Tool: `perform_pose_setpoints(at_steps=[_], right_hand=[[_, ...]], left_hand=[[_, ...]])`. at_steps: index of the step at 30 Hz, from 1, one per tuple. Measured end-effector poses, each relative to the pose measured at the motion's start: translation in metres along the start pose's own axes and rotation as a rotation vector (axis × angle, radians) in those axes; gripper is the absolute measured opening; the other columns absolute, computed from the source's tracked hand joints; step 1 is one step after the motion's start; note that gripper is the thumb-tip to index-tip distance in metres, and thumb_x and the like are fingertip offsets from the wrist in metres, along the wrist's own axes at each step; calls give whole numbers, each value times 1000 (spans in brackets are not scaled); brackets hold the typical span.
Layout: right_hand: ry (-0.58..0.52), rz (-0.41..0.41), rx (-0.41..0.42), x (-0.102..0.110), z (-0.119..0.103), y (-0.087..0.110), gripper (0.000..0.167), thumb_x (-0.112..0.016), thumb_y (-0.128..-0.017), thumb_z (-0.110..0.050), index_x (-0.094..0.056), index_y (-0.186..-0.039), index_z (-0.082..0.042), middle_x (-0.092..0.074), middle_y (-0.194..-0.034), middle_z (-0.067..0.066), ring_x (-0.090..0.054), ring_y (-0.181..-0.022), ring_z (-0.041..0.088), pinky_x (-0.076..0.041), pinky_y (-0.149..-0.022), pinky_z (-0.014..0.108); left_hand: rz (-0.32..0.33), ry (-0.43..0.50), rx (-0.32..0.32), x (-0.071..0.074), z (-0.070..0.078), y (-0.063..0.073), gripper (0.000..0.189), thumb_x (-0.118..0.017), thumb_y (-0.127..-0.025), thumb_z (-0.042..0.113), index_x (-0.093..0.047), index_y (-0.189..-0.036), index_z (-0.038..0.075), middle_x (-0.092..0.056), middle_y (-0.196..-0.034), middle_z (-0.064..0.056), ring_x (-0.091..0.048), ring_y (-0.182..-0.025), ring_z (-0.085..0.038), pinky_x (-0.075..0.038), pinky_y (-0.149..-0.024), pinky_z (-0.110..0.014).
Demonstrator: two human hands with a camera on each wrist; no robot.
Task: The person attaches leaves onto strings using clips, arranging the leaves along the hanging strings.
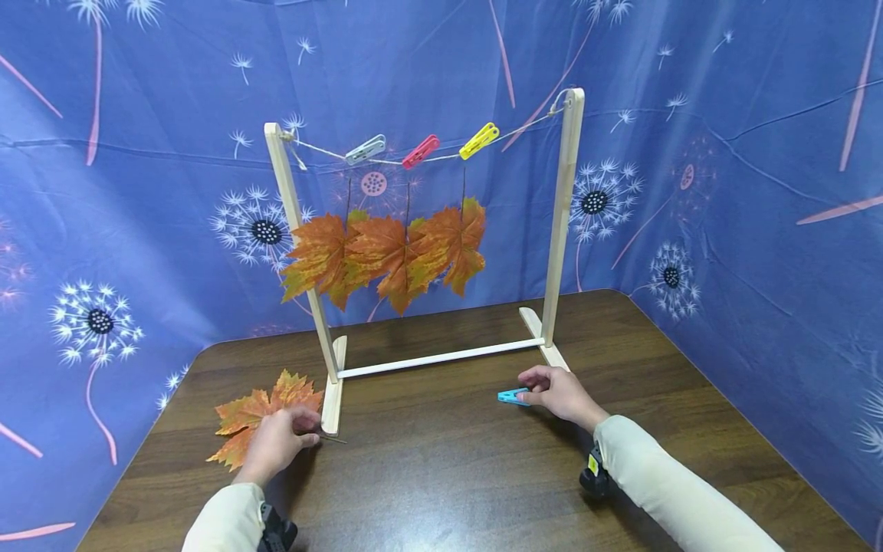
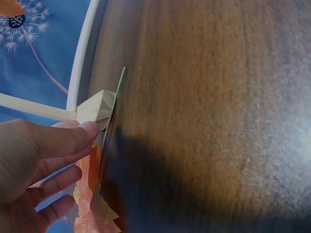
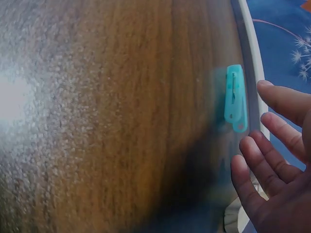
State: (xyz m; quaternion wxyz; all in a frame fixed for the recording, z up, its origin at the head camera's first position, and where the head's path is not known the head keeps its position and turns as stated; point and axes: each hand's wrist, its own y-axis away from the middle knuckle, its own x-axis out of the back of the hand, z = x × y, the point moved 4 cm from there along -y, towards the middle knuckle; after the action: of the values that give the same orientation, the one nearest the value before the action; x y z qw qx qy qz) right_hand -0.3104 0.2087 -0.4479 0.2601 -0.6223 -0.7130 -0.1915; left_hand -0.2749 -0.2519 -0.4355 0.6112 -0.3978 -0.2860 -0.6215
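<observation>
My left hand (image 1: 279,438) is over an orange artificial maple leaf (image 1: 237,414) lying at the left of the table. In the left wrist view, thumb and forefinger come close to the leaf's thin stem (image 2: 114,99), and the other fingers are loosely bent and spread. At the right, my right hand (image 1: 560,395) reaches to a light blue clothespin (image 1: 509,396) on the tabletop. The right wrist view shows the clothespin (image 3: 234,94) just beyond the fingertips, with thumb and fingers apart and nothing between them.
Behind the hands stands a wooden rack (image 1: 564,207) with a string (image 1: 444,158) across its top. Grey (image 1: 366,149), red (image 1: 421,152) and yellow (image 1: 479,141) clothespins sit on the string, with three maple leaves (image 1: 396,253) hanging below. The left rack foot (image 1: 332,406) is beside the left hand.
</observation>
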Motion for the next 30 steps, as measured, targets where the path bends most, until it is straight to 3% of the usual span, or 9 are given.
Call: perform_pose_setpoints(at_steps=[8, 16, 23, 30], right_hand=[[27, 7, -18, -6, 5, -3, 32, -84, -83, -8, -72, -110, 2, -68, -94, 6, -60, -81, 17, -47, -74, 32], [114, 12, 26, -8, 5, -4, 31, -87, -79, -9, -73, -106, -1, -67, -90, 3, -59, -84, 18, -47, -76, 34], [201, 28, 113, -10, 1, -3, 27, -88, -78, -12, -75, -101, -4, -64, -91, 5, -59, -82, 19, -47, -73, 35], [245, 42, 163, -12, 2, -2, 23, -88, -77, -11, -77, -96, -7, -61, -87, 3, -56, -80, 18, -44, -70, 34]], left_hand=[[-11, -143, -37, -2, 1, -1, 22, -86, -73, 3, -74, -89, 12, -76, -87, -5, -71, -88, -32, -50, -77, -52], [-2, -223, -56, -4, 0, -1, 21, -88, -72, 7, -75, -84, 16, -74, -83, -1, -68, -85, -33, -49, -72, -50], [-6, -239, -66, -6, 1, 0, 19, -88, -72, 4, -77, -80, 18, -70, -80, 1, -63, -80, -26, -49, -70, -47], [4, -272, -137, -9, 3, 1, 28, -86, -73, 1, -67, -68, 21, -62, -71, 8, -55, -71, -16, -45, -64, -41]])
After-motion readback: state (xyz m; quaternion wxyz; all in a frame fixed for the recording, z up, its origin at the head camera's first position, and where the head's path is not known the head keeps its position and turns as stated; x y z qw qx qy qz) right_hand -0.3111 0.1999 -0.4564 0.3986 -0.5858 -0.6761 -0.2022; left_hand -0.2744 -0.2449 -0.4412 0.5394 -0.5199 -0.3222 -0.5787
